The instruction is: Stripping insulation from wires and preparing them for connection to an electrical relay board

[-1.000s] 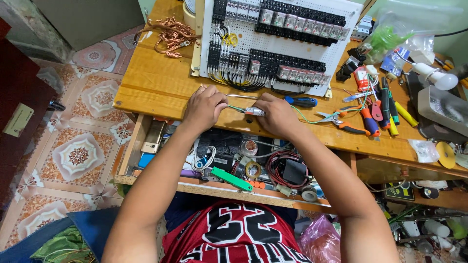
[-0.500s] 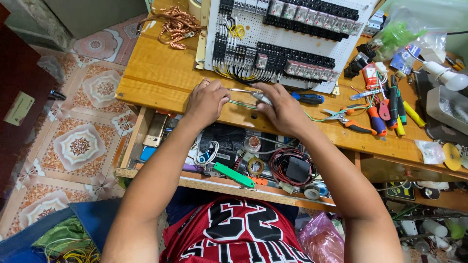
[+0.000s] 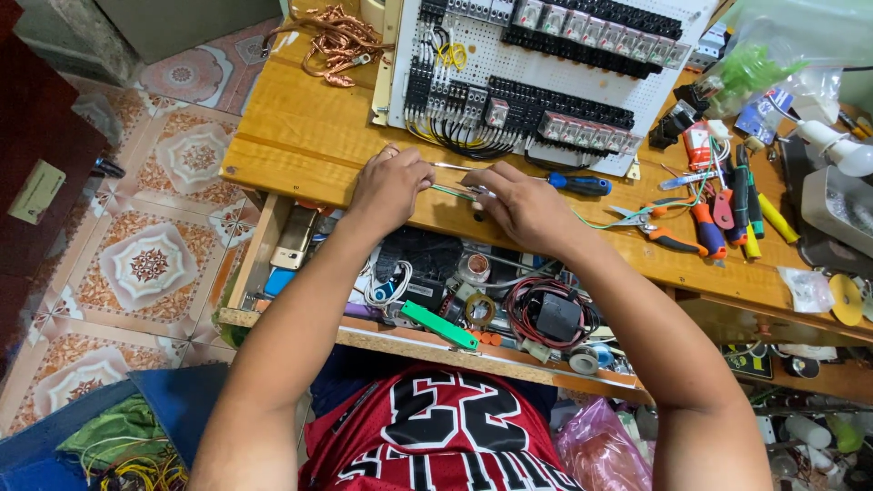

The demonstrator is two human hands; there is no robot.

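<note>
Seen from above, a person in a red jersey sat at a wooden desk (image 3: pixel 300 136) with both hands meeting near its near edge. The left hand (image 3: pixel 389 186) was curled, its fingertips pinched shut on one end of a thin green wire (image 3: pixel 452 192). The right hand (image 3: pixel 523 207) sat just to the right, its grip closed around the wire's other end; whether it also held a small tool could not be told. The wire ran in the short gap between the two hands, lying just above the desk's surface. Just beyond the hands, farther from the person, stood a white perforated panel (image 3: pixel 536 68) carrying rows of black relays and wiring, leaving only a narrow strip of bare wood between it and the near edge. A blue-handled screwdriver (image 3: pixel 578 185) lay just right of the right hand, and orange-handled pliers (image 3: pixel 668 238) farther right among other tools. A tangle of copper wire (image 3: pixel 332 41) lay at the far left. Directly under the forearms, an open drawer (image 3: pixel 264 245) full of parts jutted toward the person.
</note>
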